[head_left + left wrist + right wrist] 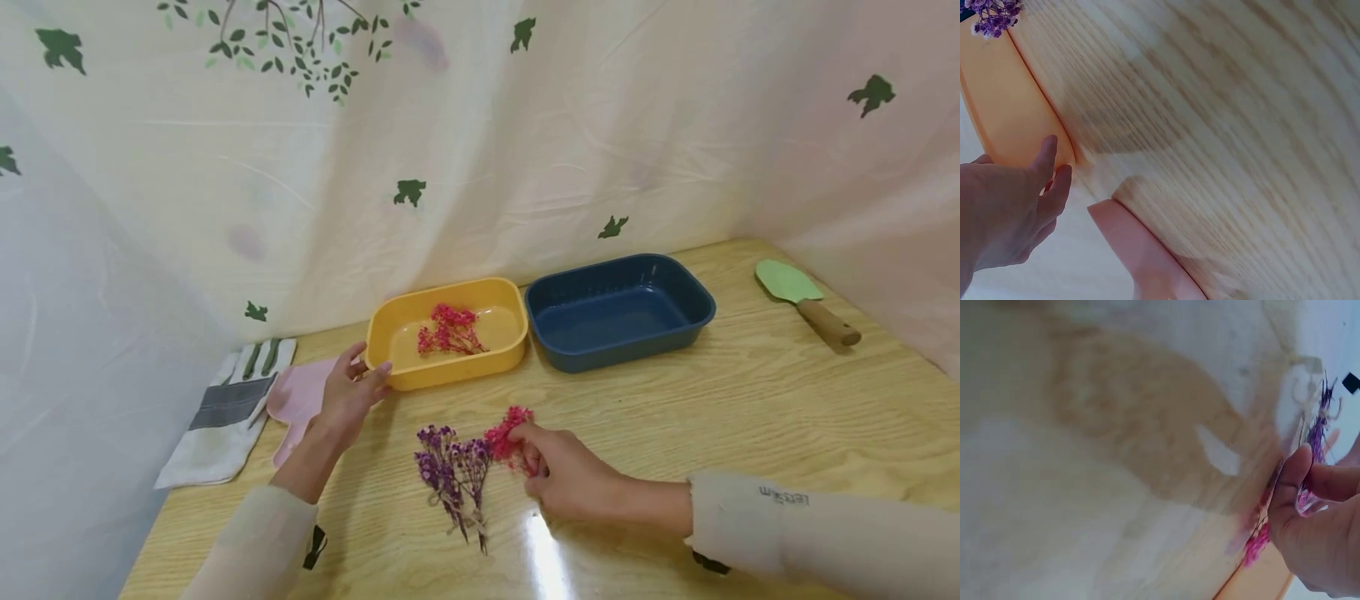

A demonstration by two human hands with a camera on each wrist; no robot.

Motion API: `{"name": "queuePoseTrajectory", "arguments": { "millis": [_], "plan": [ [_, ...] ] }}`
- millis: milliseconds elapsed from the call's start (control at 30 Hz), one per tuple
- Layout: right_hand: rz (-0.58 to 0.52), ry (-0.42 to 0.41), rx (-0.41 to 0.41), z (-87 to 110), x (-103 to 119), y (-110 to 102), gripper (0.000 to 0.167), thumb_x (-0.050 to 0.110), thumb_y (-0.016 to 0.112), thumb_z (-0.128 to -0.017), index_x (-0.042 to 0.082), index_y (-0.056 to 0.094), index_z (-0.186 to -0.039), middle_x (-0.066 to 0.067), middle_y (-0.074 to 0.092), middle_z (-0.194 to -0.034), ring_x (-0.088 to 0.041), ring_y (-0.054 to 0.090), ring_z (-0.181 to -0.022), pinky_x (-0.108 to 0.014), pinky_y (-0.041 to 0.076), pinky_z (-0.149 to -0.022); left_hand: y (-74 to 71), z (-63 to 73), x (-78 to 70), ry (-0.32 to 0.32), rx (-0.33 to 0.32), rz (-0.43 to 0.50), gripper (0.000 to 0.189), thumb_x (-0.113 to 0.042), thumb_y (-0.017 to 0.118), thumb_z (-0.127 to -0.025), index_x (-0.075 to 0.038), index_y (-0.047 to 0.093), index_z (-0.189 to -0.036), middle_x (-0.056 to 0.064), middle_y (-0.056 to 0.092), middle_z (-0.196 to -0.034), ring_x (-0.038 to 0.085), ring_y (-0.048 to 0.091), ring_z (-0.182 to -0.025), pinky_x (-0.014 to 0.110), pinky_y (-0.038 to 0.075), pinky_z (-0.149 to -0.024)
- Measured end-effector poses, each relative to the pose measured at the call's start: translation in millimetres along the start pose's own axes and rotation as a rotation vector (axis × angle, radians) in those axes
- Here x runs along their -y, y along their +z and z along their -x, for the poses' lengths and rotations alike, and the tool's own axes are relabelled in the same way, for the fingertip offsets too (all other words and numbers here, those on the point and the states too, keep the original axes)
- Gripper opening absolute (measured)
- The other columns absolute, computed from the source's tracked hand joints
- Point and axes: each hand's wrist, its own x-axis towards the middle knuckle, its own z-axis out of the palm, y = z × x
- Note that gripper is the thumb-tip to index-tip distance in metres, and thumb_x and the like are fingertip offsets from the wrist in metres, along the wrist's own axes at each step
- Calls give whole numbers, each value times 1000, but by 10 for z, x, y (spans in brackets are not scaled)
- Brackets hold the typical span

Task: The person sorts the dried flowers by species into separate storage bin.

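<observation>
A yellow tray (457, 372) holds a sprig of pink dried flowers (452, 329). At its near left corner my left hand (348, 400) touches the outer wall with fingers spread; the left wrist view shows the hand (1016, 206) against the tray's end (1010, 112). My right hand (573, 475) pinches another pink flower sprig (508, 433) low over the table, its stem mostly hidden by the fingers. Just left of it lie two tied bunches of purple dried flowers (438, 467). In the right wrist view, thumb and finger of the hand (1316, 531) meet, with pink blossoms (1257, 545) below.
A dark blue tray (618, 354) stands against the yellow one on the right. Farther right lies a green trowel (787, 282) with a wooden handle. A pink scoop (296, 396) and white-grey folded cloth (225, 425) lie on the left. Behind hangs a leaf-printed curtain (480, 125).
</observation>
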Motion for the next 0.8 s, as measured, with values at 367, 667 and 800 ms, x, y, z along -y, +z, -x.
{"name": "queuePoseTrajectory", "arguments": {
  "millis": [367,667,800],
  "plan": [
    [-261,124,9,-3,28,-287,46,-10,61,-86,4,52,-130,-9,54,-86,-20,55,-62,-30,52,-48,-3,13,-6,-6,2,-1,67,-8,57,-97,-8,20,-153,25,34,-139,29,52,-114,39,49,-98],
    [-264,108,-32,-56,138,-422,50,-8,64,-86,3,50,-132,-10,55,-87,-22,56,-64,-38,55,-54,-4,18,-10,-2,10,-15,68,-10,57,-97,-8,18,-153,26,33,-140,32,51,-117,38,48,-98],
    [-271,78,-46,-116,194,-463,50,-7,65,-86,1,49,-133,-11,54,-86,-22,56,-67,-40,55,-55,-4,20,-18,-6,10,-16,68,-10,57,-97,-9,18,-153,25,33,-140,31,50,-118,38,48,-99]
  ]
}}
